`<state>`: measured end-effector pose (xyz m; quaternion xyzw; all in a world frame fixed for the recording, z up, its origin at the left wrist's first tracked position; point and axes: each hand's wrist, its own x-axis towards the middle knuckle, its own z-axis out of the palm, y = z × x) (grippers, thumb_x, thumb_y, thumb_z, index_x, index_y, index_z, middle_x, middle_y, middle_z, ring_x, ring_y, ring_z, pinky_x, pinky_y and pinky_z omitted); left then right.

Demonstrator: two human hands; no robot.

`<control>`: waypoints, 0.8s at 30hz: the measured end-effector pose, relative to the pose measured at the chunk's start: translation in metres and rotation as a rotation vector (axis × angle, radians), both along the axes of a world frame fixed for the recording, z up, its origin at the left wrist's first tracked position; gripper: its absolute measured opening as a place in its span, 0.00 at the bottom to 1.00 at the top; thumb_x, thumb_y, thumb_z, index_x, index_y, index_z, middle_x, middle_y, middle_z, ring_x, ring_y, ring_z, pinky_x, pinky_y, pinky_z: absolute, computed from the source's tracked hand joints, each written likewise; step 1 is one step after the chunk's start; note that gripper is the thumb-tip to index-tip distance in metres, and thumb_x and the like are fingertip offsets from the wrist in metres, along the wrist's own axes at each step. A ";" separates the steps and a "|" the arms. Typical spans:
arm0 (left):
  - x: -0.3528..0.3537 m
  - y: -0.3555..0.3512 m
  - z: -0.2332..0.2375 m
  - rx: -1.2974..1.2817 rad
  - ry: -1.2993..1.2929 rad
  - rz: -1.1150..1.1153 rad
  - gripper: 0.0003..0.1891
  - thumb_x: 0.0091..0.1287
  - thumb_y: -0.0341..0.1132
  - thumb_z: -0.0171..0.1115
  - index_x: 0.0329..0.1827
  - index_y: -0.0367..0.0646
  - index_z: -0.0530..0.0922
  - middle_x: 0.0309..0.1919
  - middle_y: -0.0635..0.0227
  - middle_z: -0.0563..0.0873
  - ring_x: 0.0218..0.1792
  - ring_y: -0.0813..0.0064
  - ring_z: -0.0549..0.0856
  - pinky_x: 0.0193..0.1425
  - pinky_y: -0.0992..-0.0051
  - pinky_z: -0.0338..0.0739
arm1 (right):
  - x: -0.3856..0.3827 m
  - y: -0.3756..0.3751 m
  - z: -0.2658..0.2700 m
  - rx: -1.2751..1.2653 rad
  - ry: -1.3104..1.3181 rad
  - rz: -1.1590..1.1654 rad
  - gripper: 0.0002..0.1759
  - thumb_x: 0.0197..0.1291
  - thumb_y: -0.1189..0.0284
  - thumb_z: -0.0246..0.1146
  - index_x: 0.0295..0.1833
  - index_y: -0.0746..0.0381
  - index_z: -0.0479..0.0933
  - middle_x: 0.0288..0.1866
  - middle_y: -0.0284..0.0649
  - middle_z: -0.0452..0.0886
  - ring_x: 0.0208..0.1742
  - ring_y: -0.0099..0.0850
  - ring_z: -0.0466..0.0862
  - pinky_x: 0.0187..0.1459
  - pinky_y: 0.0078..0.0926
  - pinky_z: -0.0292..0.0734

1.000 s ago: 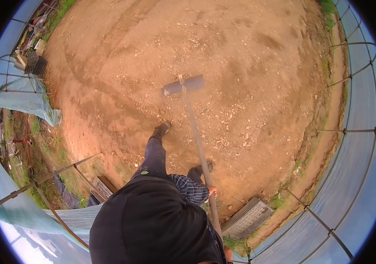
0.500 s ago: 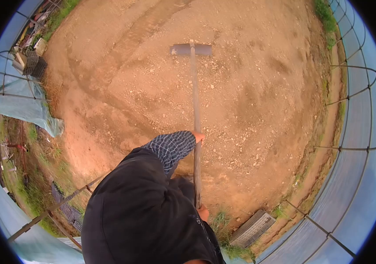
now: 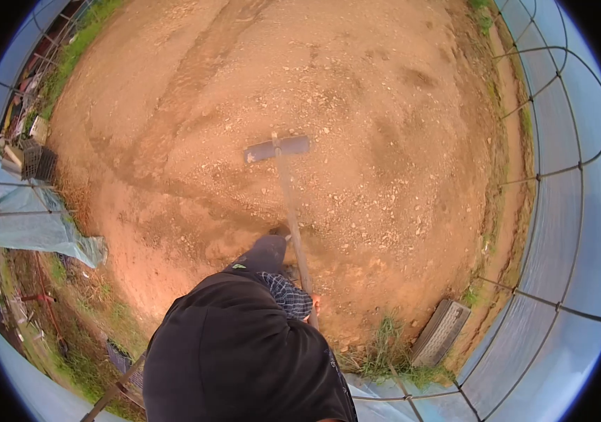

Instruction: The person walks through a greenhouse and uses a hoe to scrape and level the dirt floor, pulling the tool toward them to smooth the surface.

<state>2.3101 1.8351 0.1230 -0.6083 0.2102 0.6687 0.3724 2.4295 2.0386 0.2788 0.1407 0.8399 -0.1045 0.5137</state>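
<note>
A long-handled hoe with a wide, flat metal blade stretches forward over the dirt, its blade resting on loose gravel. My left hand, at the end of a checked sleeve, is wrapped round the wooden handle near my body; only part of the hand shows. The handle's near end disappears beside my dark jacket. My right hand is hidden behind my body. A trousered leg is forward, left of the handle.
Pebbly soil spreads ahead. Blue plastic sheeting on a metal pipe frame curves along the right. A grey ribbed block lies by grass at lower right. Crates and a loose plastic sheet are at left.
The hoe's blade has come closer to me and tilted slightly, and my left hand has drawn back with the handle. My right hand has gone out of view. The camera view has shifted.
</note>
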 end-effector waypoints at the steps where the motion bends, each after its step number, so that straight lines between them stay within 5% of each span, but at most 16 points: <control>1: 0.011 -0.010 -0.010 -0.021 -0.049 0.009 0.09 0.61 0.36 0.48 0.22 0.46 0.64 0.17 0.70 0.64 0.18 0.72 0.66 0.28 0.70 0.68 | 0.013 -0.011 -0.002 0.002 -0.001 -0.024 0.24 0.37 0.59 0.62 0.38 0.65 0.74 0.33 0.54 0.77 0.39 0.46 0.78 0.39 0.38 0.72; 6: 0.025 -0.088 -0.053 -0.101 -0.091 -0.080 0.05 0.59 0.36 0.45 0.29 0.48 0.68 0.17 0.71 0.66 0.17 0.72 0.67 0.22 0.68 0.65 | 0.054 -0.097 -0.021 -0.008 0.013 -0.136 0.23 0.37 0.59 0.62 0.38 0.65 0.74 0.33 0.54 0.77 0.39 0.46 0.78 0.39 0.38 0.72; 9: 0.015 -0.168 -0.085 -0.166 0.090 -0.093 0.08 0.55 0.35 0.53 0.21 0.45 0.65 0.15 0.69 0.67 0.16 0.74 0.68 0.22 0.69 0.69 | 0.054 -0.180 -0.046 -0.009 0.035 -0.171 0.23 0.37 0.59 0.62 0.38 0.65 0.74 0.33 0.54 0.77 0.39 0.46 0.78 0.39 0.38 0.72; 12: -0.048 -0.283 -0.086 -0.270 0.262 -0.290 0.11 0.54 0.36 0.54 0.18 0.44 0.66 0.13 0.68 0.69 0.14 0.71 0.69 0.19 0.70 0.68 | 0.031 -0.284 -0.075 -0.017 0.084 -0.189 0.23 0.37 0.59 0.62 0.38 0.65 0.74 0.33 0.54 0.77 0.39 0.46 0.78 0.39 0.38 0.72; 14: -0.087 -0.354 -0.129 -0.236 0.292 -0.290 0.11 0.55 0.35 0.53 0.18 0.43 0.67 0.12 0.66 0.69 0.13 0.70 0.70 0.18 0.70 0.68 | -0.004 -0.351 -0.076 -0.030 0.124 -0.224 0.23 0.37 0.59 0.62 0.37 0.65 0.74 0.33 0.54 0.77 0.39 0.46 0.78 0.39 0.38 0.72; 16: -0.135 -0.411 -0.123 -0.293 0.433 -0.390 0.15 0.59 0.40 0.49 0.16 0.44 0.68 0.13 0.67 0.73 0.14 0.70 0.74 0.13 0.70 0.64 | -0.061 -0.415 -0.054 -0.073 0.152 -0.328 0.22 0.37 0.60 0.61 0.37 0.65 0.75 0.33 0.54 0.77 0.39 0.47 0.78 0.40 0.39 0.72; 18: -0.180 -0.436 -0.026 -0.385 0.412 -0.380 0.15 0.58 0.40 0.51 0.15 0.43 0.69 0.13 0.66 0.73 0.14 0.70 0.73 0.18 0.68 0.68 | -0.085 -0.448 -0.066 -0.205 0.305 -0.333 0.22 0.38 0.60 0.61 0.36 0.66 0.74 0.31 0.55 0.77 0.37 0.48 0.77 0.39 0.40 0.72; 21: -0.195 -0.464 -0.013 -0.390 0.418 -0.601 0.16 0.58 0.38 0.51 0.14 0.42 0.69 0.13 0.65 0.73 0.15 0.70 0.73 0.24 0.68 0.71 | -0.090 -0.467 -0.056 -0.237 0.339 -0.354 0.21 0.39 0.60 0.61 0.34 0.68 0.74 0.29 0.56 0.76 0.36 0.49 0.77 0.37 0.40 0.72; 24: -0.152 -0.461 -0.048 -0.401 0.474 -0.528 0.16 0.58 0.38 0.51 0.13 0.41 0.70 0.13 0.65 0.73 0.16 0.71 0.73 0.27 0.69 0.71 | -0.047 -0.463 -0.052 -0.284 0.325 -0.390 0.22 0.38 0.60 0.62 0.32 0.70 0.73 0.28 0.56 0.76 0.35 0.49 0.78 0.36 0.39 0.72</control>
